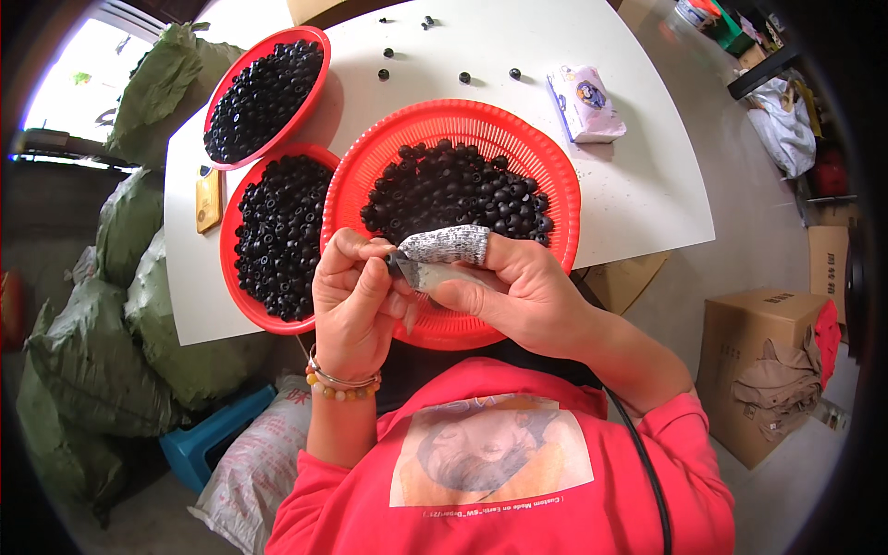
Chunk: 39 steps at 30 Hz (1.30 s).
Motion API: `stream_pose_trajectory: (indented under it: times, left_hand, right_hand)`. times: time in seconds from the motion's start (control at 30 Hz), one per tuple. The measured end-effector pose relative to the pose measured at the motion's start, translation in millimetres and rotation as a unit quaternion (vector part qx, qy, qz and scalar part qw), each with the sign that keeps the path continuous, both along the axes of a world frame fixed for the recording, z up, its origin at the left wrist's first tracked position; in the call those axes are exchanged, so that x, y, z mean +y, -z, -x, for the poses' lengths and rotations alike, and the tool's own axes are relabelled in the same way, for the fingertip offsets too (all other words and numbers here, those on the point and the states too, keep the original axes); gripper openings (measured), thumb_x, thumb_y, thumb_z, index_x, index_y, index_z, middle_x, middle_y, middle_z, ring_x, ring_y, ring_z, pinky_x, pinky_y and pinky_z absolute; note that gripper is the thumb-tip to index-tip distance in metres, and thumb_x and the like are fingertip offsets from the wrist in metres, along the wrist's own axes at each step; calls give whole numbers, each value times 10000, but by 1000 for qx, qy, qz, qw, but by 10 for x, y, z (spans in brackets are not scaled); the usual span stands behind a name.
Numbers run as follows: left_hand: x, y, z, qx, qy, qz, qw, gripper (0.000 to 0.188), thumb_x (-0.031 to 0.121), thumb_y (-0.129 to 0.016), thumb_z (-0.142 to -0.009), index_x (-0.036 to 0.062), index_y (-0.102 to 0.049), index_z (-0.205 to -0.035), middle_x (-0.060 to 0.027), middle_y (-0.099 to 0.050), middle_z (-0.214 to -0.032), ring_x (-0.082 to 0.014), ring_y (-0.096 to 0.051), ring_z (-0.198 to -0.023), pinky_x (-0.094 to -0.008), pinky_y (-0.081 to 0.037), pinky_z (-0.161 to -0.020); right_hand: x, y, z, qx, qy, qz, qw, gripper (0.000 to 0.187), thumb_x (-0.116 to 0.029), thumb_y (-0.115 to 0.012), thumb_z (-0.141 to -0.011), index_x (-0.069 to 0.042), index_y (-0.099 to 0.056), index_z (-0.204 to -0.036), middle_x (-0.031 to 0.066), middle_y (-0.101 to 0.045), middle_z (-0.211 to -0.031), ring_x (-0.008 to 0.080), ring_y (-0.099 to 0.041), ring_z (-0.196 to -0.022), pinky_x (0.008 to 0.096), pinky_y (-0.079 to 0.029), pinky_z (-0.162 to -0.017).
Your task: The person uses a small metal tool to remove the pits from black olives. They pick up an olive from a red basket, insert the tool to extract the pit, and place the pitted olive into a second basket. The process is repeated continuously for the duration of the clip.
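From my end, I see the left hand (356, 298) pinching one black piece (395, 266) over the red basket (565, 176), the right hand (536, 291) gripping some pale thing (435, 275) beside it, and heaped loose pieces (462, 192), finished or not I can't tell.

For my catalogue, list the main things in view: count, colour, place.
table: one, white, centre
slatted basket: one, red, table's near side
round containers: two, red, table's left
black pieces: many, black, in these and on table
tissue pack: one, white-purple, table's right
yellow object: one, yellow, table's left
sacks: several, green, left
stool: one, blue, lower left
cardboard boxes: several, brown, right
left hand: one, centre, pinching dark piece
right hand: one, grey finger sleeve, centre
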<state>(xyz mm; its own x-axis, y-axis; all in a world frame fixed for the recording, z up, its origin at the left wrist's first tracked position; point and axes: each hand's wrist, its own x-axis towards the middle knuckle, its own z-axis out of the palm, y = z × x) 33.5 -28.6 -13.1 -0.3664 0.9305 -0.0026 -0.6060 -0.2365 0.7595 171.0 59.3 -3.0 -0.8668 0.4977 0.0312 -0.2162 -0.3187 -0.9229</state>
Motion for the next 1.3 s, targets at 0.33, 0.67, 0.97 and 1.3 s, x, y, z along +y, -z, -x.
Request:
stream_pose_trajectory:
  times: [0.33, 0.67, 0.97, 1.3]
  left_hand:
    - [4, 3, 14, -74, 60, 14, 995, 69, 145, -421, -880, 82, -439, -899, -40, -461, -674, -45, -373, -466, -165, -353, -359]
    - [-11, 52, -69, -115, 109, 32, 987, 97, 148, -420, -878, 59, -414, -914, -21, -410, -622, -32, -315, -412, -136, -288, -318]
    - [-8, 49, 32, -225, 138, 14, 964, 93, 152, -373, -898, 61, -383, -885, -11, -374, -590, -30, -316, -423, -146, -271, -326]
    - [-17, 69, 64, -186, 105, 24, 977, 110, 174, -388, -894, 80, -444, -913, -23, -451, -614, -32, -332, -404, -156, -303, -326]
  right_hand:
    - [88, -44, 22, 2, -14, 63, 998, 240, -128, -504, -843, 3, -496, -1045, 33, -563, -896, 74, -522, -825, 217, -430, -749]
    - [77, -89, 126, 19, -17, 78, 997, 247, -161, -531, -833, 15, -494, -1002, 30, -561, -846, 54, -508, -791, 204, -431, -705]
    - [186, -7, 62, -16, 9, 21, 1000, 259, -135, -504, -843, 14, -491, -1054, 36, -561, -915, 63, -497, -849, 215, -415, -754]
    - [61, 11, -8, -4, -3, -92, 996, 269, -93, -528, -817, -3, -507, -1070, 67, -592, -951, 90, -538, -878, 227, -423, -769]
